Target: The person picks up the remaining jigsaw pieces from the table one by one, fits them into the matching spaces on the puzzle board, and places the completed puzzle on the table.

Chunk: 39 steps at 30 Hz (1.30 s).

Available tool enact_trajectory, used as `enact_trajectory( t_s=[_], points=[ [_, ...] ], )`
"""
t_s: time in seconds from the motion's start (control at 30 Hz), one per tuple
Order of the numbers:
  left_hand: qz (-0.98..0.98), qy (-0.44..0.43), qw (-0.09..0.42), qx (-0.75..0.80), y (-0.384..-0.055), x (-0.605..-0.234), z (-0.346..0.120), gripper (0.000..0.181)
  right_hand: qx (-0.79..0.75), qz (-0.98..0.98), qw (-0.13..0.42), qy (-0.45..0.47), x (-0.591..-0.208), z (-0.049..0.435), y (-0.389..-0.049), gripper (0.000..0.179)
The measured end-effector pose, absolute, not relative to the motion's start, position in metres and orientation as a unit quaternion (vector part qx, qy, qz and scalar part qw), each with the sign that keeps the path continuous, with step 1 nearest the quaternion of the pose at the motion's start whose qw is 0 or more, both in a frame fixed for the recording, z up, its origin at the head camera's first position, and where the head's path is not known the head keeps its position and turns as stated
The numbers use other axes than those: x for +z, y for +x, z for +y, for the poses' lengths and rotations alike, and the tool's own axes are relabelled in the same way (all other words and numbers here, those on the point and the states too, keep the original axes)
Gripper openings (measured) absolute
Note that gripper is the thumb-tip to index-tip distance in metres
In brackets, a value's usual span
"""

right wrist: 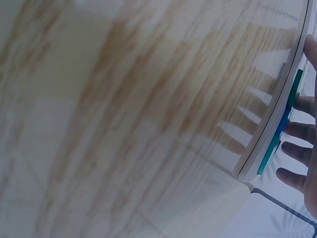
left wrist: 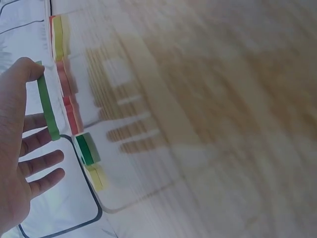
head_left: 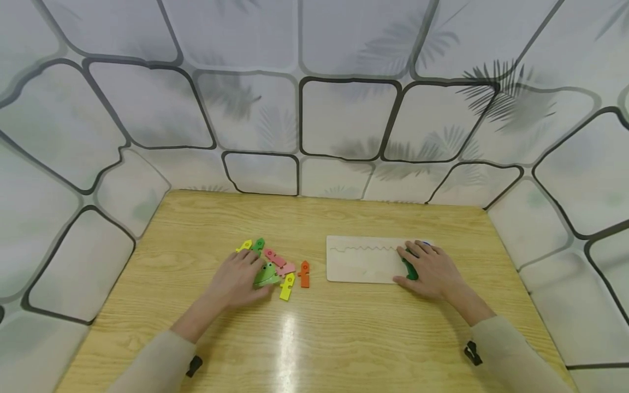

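My left hand (head_left: 239, 281) pinches a flat green frog-head puzzle piece (head_left: 267, 275) between thumb and fingers; edge-on, the frog piece (left wrist: 47, 105) appears raised off the table in the left wrist view. Around it lie a pink piece (head_left: 275, 257), a yellow piece (head_left: 287, 286), an orange piece (head_left: 305, 274) and a dark green piece (head_left: 258, 245). On the right, my other hand (head_left: 434, 272) touches green and blue pieces on a pale wooden board (head_left: 363, 266). The blue piece (right wrist: 284, 121) and a green piece (right wrist: 269, 156) show under its extended fingers.
The board has a zigzag groove along it and lies flat on the wood-grain table (head_left: 314, 338). A patterned white wall (head_left: 344, 120) rises behind the table and along both sides. Glare falls on the table's front middle.
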State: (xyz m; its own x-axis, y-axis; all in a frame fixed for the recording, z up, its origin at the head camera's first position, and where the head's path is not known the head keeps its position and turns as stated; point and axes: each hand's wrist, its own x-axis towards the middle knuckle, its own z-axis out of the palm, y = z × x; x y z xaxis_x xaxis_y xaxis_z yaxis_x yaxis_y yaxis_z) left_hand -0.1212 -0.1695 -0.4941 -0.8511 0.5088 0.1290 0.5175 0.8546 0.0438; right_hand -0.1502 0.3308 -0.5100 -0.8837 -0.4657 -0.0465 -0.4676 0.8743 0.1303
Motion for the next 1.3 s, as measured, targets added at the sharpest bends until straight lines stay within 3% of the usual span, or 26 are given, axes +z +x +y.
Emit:
enact_trajectory(
  t_s=[0.27,0.8,1.3],
  points=[
    [-0.956,-0.287,0.034,-0.052,-0.128,-0.490,-0.158,0.061,0.069,0.968,0.002,-0.242,-0.511,0.331,-0.150,0.083],
    [-0.933,-0.352,0.059,-0.045,-0.147,-0.485,-0.138,0.051,0.067,0.968,-0.001,-0.242,-0.514,0.333,-0.151,0.083],
    [-0.922,-0.383,0.017,-0.049,-0.164,-0.481,-0.109,0.053,0.064,0.968,-0.005,-0.242,-0.514,0.333,-0.150,0.082]
  ],
)
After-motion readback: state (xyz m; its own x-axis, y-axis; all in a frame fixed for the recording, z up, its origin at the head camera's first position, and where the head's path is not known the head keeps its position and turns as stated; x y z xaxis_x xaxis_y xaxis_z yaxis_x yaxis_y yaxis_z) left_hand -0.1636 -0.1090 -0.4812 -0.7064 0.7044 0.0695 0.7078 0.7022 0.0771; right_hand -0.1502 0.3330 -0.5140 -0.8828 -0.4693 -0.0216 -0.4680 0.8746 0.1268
